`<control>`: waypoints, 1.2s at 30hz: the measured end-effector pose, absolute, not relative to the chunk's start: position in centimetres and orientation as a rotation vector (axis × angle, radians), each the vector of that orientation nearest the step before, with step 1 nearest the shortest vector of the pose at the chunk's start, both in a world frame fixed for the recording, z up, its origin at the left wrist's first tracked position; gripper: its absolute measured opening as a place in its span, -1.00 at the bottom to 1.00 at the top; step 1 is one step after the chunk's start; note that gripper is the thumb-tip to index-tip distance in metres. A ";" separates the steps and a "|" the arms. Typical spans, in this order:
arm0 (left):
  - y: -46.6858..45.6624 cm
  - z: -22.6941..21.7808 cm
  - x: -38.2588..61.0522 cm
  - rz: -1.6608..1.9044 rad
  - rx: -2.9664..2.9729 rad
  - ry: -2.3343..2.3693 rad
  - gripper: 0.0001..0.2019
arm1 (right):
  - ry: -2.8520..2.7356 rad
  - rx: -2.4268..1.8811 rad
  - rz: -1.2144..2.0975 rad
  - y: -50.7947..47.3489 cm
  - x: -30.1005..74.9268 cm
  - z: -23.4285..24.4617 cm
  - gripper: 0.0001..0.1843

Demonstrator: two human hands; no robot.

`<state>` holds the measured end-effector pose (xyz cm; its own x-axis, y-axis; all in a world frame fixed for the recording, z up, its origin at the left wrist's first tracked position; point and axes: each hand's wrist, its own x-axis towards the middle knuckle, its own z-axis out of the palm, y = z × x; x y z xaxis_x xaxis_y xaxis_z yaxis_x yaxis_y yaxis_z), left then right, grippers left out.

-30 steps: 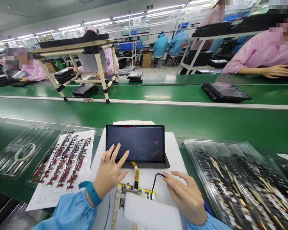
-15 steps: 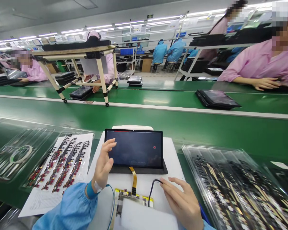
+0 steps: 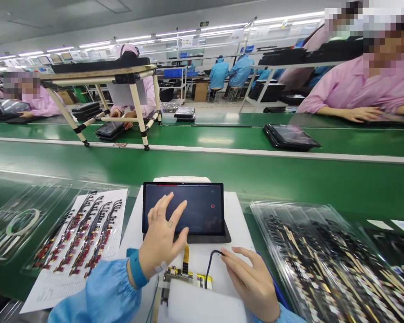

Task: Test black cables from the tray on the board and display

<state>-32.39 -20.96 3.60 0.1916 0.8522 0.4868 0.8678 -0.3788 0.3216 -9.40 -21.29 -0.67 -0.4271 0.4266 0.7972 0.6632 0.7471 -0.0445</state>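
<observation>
Left hand (image 3: pixel 163 237) spread on a tablet (image 3: pixel 202 208).
Its fingers (image 3: pixel 166 204) stand apart; right hand (image 3: pixel 251 282), fingers also apart, rests beside a black cable (image 3: pixel 212 264).

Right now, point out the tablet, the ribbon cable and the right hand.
Tablet (image 3: pixel 202 208), head view, on its dark screen.
Ribbon cable (image 3: pixel 186 254), head view, on its middle.
Right hand (image 3: pixel 251 285), head view, on its back.
</observation>
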 end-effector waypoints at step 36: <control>-15.0 3.0 -25.4 -0.565 -2.228 -1.639 -0.56 | -2.030 -0.811 -0.347 -21.5 -9.8 -0.7 -0.77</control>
<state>-25.35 -14.99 3.02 0.2646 0.8305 0.4901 0.9561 -0.2925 -0.0205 -9.78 -21.52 -0.66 -0.3844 0.4118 0.8262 0.6630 0.7460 -0.0633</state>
